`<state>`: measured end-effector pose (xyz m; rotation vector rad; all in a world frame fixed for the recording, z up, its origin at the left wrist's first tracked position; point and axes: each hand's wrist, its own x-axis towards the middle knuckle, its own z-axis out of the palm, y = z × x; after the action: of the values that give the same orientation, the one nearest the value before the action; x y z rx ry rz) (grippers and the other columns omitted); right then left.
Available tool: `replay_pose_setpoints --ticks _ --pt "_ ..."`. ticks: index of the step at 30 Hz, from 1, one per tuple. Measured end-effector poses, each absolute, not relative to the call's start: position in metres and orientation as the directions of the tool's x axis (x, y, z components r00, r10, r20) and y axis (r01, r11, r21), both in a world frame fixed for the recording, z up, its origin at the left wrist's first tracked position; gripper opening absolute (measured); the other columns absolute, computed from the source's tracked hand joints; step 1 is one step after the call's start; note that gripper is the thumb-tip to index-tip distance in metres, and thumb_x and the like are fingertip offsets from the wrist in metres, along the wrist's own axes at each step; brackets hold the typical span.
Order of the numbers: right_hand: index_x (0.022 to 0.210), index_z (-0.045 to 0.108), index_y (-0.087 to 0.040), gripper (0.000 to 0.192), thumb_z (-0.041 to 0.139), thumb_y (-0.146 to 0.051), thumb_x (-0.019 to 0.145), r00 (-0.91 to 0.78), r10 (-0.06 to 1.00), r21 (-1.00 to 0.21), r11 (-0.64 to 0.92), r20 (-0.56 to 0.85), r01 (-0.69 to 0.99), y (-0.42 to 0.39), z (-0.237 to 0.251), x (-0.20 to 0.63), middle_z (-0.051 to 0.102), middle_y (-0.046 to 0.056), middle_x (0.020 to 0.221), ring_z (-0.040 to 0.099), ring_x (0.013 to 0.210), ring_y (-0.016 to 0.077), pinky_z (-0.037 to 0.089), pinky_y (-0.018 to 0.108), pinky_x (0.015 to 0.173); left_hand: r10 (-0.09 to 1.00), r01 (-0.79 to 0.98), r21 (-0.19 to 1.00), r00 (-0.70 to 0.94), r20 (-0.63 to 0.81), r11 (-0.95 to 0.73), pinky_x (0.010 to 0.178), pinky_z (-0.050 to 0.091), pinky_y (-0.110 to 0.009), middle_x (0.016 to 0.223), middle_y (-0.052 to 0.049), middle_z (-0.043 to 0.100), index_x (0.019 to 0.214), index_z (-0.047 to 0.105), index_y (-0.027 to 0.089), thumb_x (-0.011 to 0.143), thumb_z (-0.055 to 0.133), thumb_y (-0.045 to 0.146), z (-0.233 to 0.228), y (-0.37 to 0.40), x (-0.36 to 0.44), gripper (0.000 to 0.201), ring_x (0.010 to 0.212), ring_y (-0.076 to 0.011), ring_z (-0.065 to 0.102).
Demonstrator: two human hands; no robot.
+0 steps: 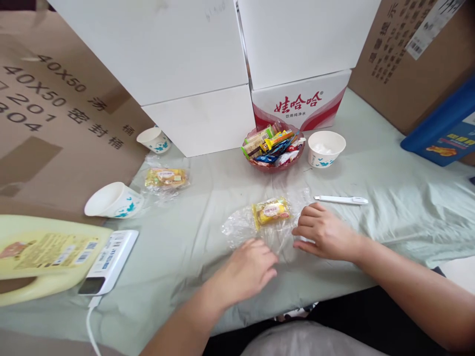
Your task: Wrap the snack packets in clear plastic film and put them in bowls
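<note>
A yellow-wrapped snack (272, 212) lies on a spread piece of clear plastic film (237, 225) in front of me. My left hand (245, 269) rests at the film's near edge, palm down, fingers loosely stretched and thumb apart. At the film's right side, my right hand (326, 232) has its fingers curled in. A bit of something white shows between its thumb and fingers, too covered to name. Just beyond that hand lies a white utility knife (341, 200). Another yellow snack in clear film (166, 178) sits farther left.
A red glass bowl (274, 167) of wrapped snacks stands at the back, beside a paper cup (326, 148) with white contents. Two paper cups (115, 200) lie tilted at left. Nearby are a yellow jug (48, 257), a white device with cable (109, 262), a blue container (441, 128) and boxes.
</note>
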<state>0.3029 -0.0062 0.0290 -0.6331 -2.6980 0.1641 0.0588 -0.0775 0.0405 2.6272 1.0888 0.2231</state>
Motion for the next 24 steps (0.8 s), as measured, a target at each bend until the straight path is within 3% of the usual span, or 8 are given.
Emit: replay_pose_setpoints --ticks 3,6,8,12,15,17,20,24 --pt "0.079 0.065 -0.017 0.035 0.043 -0.036 0.099 -0.841 0.447 -0.227 0.892 0.305 0.392 -0.009 0.030 0.299 0.063 0.008 0.080 0.055 0.083 0.0203 0.041 0.035 0.078 0.746 0.717 0.357 0.661 -0.077 -0.599 0.064 0.048 -0.030 0.075 -0.001 0.065 0.080 0.065 0.020 0.093 0.054 0.027 0.036 -0.082 0.064 0.018 0.070 -0.0177 0.062" --pt "0.082 0.063 -0.016 0.035 0.037 -0.029 0.101 -0.789 0.570 -0.198 0.821 0.230 0.535 -0.009 0.022 0.297 0.064 0.007 0.082 0.056 0.070 0.0164 0.038 0.030 0.062 0.865 0.822 0.283 0.495 0.077 -0.495 0.068 0.052 -0.032 0.090 -0.006 0.066 0.091 0.065 0.018 0.095 0.043 0.018 0.022 -0.070 0.060 0.022 0.078 -0.0194 0.064" --pt "0.084 0.063 -0.017 0.030 0.039 -0.026 0.100 -0.765 0.628 -0.150 0.777 0.140 0.611 -0.009 0.017 0.298 0.064 0.005 0.077 0.053 0.058 0.0137 0.033 0.029 0.054 0.884 0.857 0.231 0.420 0.208 -0.461 0.078 0.054 -0.036 0.107 -0.010 0.066 0.105 0.065 0.018 0.093 0.042 0.013 0.012 -0.060 0.056 0.026 0.091 -0.0230 0.064" --pt "0.084 0.064 -0.017 0.018 0.051 -0.024 0.095 -0.767 0.642 -0.105 0.764 0.015 0.637 -0.011 0.016 0.299 0.065 0.002 0.070 0.055 0.054 0.0134 0.032 0.028 0.052 0.890 0.900 0.155 0.355 0.287 -0.408 0.092 0.051 -0.050 0.144 -0.014 0.049 0.134 0.052 0.023 0.087 0.055 0.014 0.003 -0.050 0.051 0.048 0.115 -0.0332 0.057" --pt "0.099 0.064 -0.018 0.016 0.062 -0.029 0.089 -0.766 0.638 -0.135 0.769 0.081 0.625 -0.009 0.019 0.300 0.068 0.006 0.083 0.063 0.072 0.0207 0.045 0.031 0.062 0.885 0.883 0.186 0.373 0.278 -0.431 0.103 0.041 -0.056 0.156 -0.016 0.032 0.145 0.038 0.025 0.083 0.065 0.021 0.001 -0.047 0.050 0.068 0.136 -0.0396 0.039" --pt "0.119 0.058 -0.018 0.042 0.070 -0.036 0.083 -0.736 0.648 -0.184 0.761 0.195 0.622 -0.004 0.019 0.301 0.066 0.013 0.108 0.062 0.099 0.0289 0.052 0.041 0.080 0.882 0.857 0.242 0.395 0.258 -0.455 0.107 0.038 -0.056 0.158 -0.018 0.025 0.150 0.028 0.025 0.081 0.069 0.024 -0.001 -0.045 0.049 0.080 0.140 -0.0383 0.035" --pt "0.142 0.038 -0.017 0.079 0.073 -0.047 0.078 -0.680 0.664 -0.260 0.747 0.311 0.611 0.002 0.014 0.301 0.049 0.021 0.139 0.047 0.127 0.0353 0.046 0.054 0.099 0.884 0.820 0.331 0.420 0.208 -0.467 0.109 0.037 -0.056 0.155 -0.017 0.031 0.152 0.020 0.027 0.075 0.075 0.027 -0.003 -0.042 0.047 0.095 0.140 -0.0360 0.037" --pt "0.141 0.040 -0.017 0.066 0.064 -0.046 0.087 -0.698 0.634 -0.300 0.773 0.332 0.559 0.006 0.006 0.292 0.050 0.019 0.139 0.047 0.128 0.0330 0.045 0.054 0.102 0.876 0.749 0.455 0.429 0.221 -0.482 0.110 0.037 -0.055 0.147 -0.012 0.043 0.149 0.027 0.031 0.071 0.079 0.027 -0.001 -0.042 0.047 0.094 0.135 -0.0341 0.043"
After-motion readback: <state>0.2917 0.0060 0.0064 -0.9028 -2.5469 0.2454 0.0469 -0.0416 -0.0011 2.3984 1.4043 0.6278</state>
